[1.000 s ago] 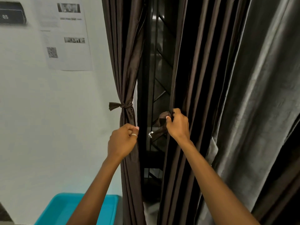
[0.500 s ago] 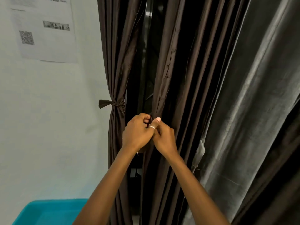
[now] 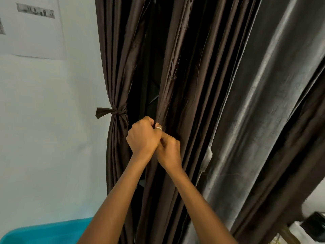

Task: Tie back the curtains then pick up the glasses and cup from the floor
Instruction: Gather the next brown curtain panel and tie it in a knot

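Observation:
A dark brown left curtain (image 3: 116,71) hangs by the wall, cinched with a knotted tie-back (image 3: 112,112). To its right hangs the right brown curtain (image 3: 186,81), loose in long folds. My left hand (image 3: 142,136), with a ring on one finger, and my right hand (image 3: 169,150) press together against that curtain's left edge, both with fingers closed on its fabric. Whether a tie strip is in my fingers is hidden. No glasses or cup are in view.
A grey curtain (image 3: 263,106) hangs further right. A white wall (image 3: 44,120) with a printed paper (image 3: 31,27) is on the left. A teal bin (image 3: 45,233) sits at the bottom left. Dark and white objects (image 3: 313,226) show at the bottom right corner.
My left hand left the tied left curtain and moved right to join my right hand on the right curtain. The gap showing the dark window frame has narrowed.

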Action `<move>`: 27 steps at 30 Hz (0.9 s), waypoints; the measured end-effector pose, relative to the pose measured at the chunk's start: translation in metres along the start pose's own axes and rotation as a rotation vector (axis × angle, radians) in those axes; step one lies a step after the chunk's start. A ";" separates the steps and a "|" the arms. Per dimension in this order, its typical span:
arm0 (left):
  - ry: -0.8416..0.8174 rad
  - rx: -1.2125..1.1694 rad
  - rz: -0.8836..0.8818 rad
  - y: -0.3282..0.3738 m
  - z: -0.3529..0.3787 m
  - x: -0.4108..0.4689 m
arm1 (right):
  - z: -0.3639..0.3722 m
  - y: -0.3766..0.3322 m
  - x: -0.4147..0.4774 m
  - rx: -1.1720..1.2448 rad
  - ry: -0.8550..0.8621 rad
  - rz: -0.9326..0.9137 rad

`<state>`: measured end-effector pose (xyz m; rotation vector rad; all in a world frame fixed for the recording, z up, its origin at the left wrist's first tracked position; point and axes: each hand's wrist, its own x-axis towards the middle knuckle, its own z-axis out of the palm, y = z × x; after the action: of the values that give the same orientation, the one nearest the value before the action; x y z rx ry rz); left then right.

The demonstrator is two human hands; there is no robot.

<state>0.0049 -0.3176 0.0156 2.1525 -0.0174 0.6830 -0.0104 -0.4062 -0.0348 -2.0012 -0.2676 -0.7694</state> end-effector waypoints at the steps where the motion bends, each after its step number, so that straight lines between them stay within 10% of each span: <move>1: 0.002 -0.006 0.009 -0.002 -0.001 0.000 | 0.001 0.000 -0.001 -0.009 -0.008 -0.001; 9: 0.076 0.010 0.045 -0.015 -0.011 0.009 | -0.016 0.002 0.007 -0.150 -0.131 0.018; 16: 0.063 -0.068 0.001 -0.025 -0.005 0.016 | -0.079 -0.006 0.013 -0.344 0.535 0.107; 27: 0.093 -0.120 0.032 -0.020 0.009 0.005 | -0.111 0.040 0.033 -0.270 0.186 0.260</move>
<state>0.0187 -0.3109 -0.0008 2.0077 -0.0421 0.7797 -0.0116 -0.5245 -0.0023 -2.1415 0.2132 -0.8508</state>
